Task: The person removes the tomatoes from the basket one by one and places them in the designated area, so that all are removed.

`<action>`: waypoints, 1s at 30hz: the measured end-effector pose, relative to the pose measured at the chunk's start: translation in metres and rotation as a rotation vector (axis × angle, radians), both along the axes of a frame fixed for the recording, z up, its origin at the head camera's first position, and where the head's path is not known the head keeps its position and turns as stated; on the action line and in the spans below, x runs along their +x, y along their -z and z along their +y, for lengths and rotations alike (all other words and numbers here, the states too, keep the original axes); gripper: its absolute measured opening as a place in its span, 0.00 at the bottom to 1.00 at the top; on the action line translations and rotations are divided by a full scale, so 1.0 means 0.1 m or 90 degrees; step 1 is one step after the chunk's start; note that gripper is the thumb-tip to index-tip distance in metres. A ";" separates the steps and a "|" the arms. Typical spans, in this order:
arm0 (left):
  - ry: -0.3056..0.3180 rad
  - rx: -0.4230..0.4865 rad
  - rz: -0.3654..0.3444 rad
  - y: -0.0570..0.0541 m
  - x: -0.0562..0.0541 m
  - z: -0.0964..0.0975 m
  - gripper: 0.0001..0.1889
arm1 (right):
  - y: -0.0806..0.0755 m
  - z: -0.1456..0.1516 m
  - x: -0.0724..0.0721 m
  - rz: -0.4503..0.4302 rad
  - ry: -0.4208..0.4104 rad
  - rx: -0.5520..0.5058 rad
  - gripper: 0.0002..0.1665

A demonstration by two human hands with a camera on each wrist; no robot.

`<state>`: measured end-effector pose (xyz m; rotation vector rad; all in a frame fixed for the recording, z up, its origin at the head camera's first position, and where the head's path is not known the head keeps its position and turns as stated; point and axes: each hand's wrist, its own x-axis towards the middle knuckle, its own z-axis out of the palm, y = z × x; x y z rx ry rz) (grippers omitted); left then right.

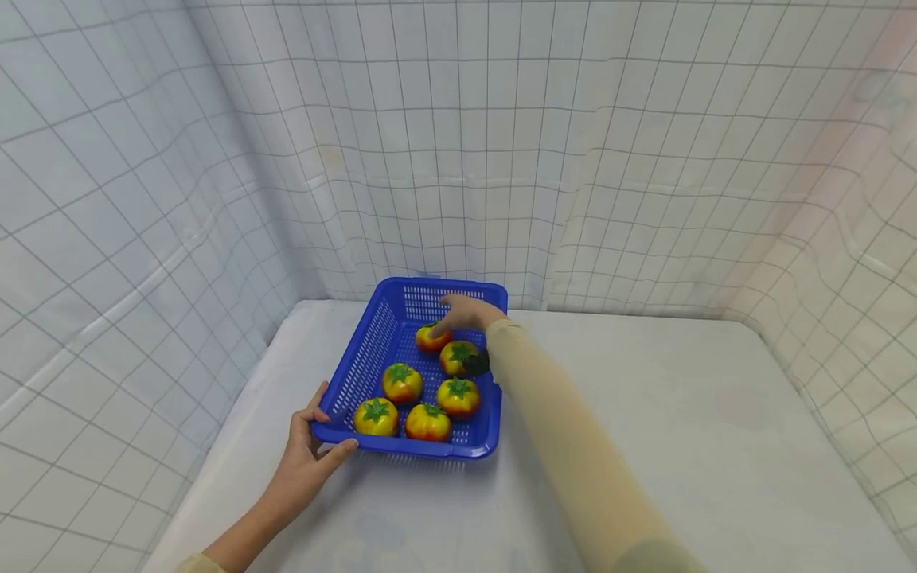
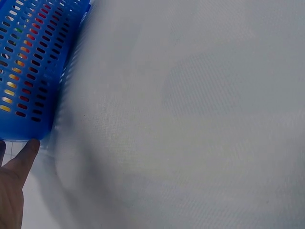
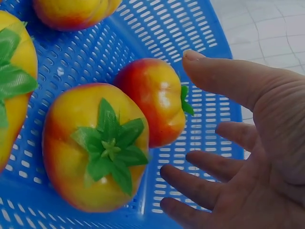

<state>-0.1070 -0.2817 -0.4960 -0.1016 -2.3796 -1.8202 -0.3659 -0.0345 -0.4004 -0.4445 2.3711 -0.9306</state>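
A blue perforated plastic basket [image 1: 430, 448] holds several yellow-red tomatoes with green leafy tops, shiny like models. My left hand [image 1: 304, 454] grips its near left corner, thumb on the front rim and fingers over the left rim. At the back of the basket my right hand [image 1: 466, 313] reaches in over the farthest tomato [image 1: 432, 342]. The right wrist view shows the right fingers spread, with the thumb close to that tomato [image 3: 157, 107], which lies tipped on its side. Beside it a larger-looking tomato [image 3: 81, 162] sits with its leaves up.
The basket stands on a white-covered table [image 1: 666, 414], towards its back left. White grid-patterned sheets [image 1: 573, 159] hang behind and on both sides. A dark piece [image 1: 476, 363] at the right wrist partly covers a tomato.
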 end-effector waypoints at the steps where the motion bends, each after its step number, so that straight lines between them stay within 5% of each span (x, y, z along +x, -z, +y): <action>1: -0.001 0.005 -0.001 0.00 0.01 0.00 0.26 | 0.01 -0.01 0.01 -0.014 0.008 -0.004 0.52; 30: -0.049 0.059 -0.028 0.04 0.00 0.10 0.28 | 0.20 -0.13 -0.04 -0.062 0.067 0.048 0.54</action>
